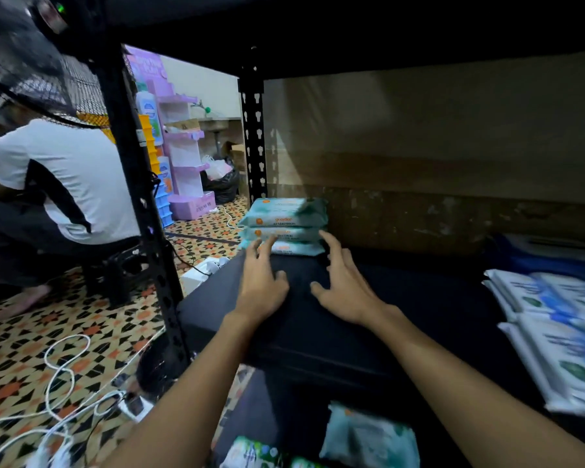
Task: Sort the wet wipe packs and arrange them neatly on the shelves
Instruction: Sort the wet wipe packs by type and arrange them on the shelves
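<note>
Both the left hand point(262, 285) and right hand point(343, 288) hover spread wide and empty before the stack of teal packs point(284, 226) at twelve o'clock on the shelf point(419, 332), probably soft, slippery film pouches best squeezed by their short ends.

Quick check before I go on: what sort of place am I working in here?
Most likely a shop's back stockroom. A black metal rack holds stacked wet wipe packs, a purple cardboard display stand sits on the tiled floor, and blue-and-white packs lie on the shelf.
</note>
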